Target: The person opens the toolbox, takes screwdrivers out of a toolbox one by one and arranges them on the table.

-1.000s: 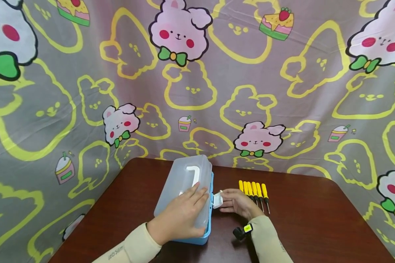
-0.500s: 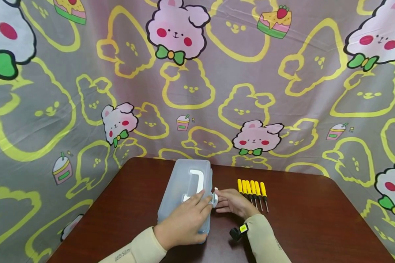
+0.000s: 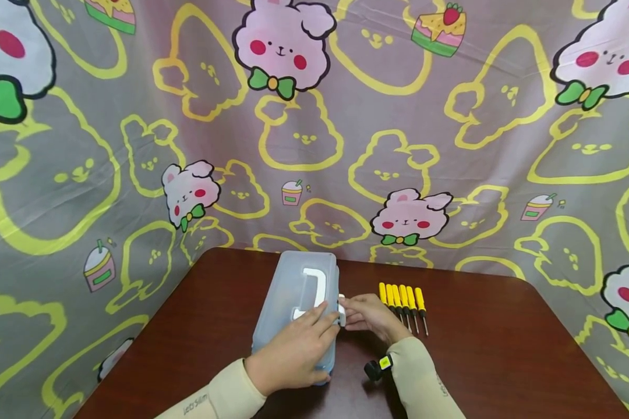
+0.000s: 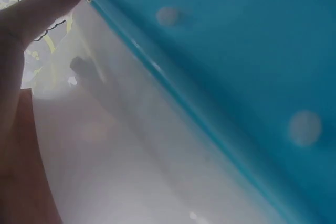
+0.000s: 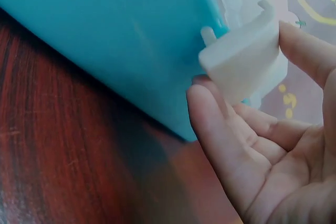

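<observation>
A box with a translucent lid (image 3: pixel 288 297) and a blue base (image 5: pixel 105 30) stands on the table, with a white handle (image 3: pixel 321 285) on its top. My left hand (image 3: pixel 296 352) rests on the lid with its fingers extended towards the latch side. A white latch (image 5: pixel 244 59) sticks out from the box's right side, tilted away from the wall in the right wrist view. Thumb and index finger of my right hand (image 3: pixel 372 317) pinch this latch. The lid lies down over the base. In the left wrist view, the blue base (image 4: pixel 236 51) meets the translucent lid along a rim.
Several yellow-handled screwdrivers (image 3: pixel 405 298) lie in a row just beyond my right hand. The dark brown table (image 3: pixel 482 343) extends to the right. A patterned cloth (image 3: pixel 304 145) hangs behind and at the left. A small black device (image 3: pixel 375 369) sits at my right wrist.
The lid has come down onto the base, pressed by my left hand. The latch has swung from sticking outward to near the box's side, moved by my right hand.
</observation>
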`<move>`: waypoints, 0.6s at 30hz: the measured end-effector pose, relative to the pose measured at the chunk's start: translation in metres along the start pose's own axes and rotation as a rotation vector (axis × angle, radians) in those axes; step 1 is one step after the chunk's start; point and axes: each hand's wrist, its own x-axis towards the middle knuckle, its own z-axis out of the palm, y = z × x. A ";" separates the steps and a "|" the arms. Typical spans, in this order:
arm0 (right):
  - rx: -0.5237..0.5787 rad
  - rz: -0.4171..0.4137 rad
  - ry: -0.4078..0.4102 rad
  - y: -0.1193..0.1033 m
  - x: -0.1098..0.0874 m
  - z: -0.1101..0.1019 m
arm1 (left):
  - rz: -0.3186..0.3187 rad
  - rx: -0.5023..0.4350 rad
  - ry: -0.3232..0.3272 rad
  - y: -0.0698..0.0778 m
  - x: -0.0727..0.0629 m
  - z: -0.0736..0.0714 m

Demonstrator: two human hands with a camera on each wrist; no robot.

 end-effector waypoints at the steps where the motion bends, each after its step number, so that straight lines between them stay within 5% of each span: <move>1: -0.017 -0.008 0.016 -0.001 0.000 0.001 | 0.000 0.004 -0.004 0.000 0.000 0.000; 10: -0.040 0.004 0.150 -0.001 0.000 0.012 | 0.015 0.009 -0.015 -0.001 0.000 0.001; 18: -0.015 0.021 0.143 0.002 0.002 0.012 | 0.023 0.001 0.028 -0.002 0.000 0.004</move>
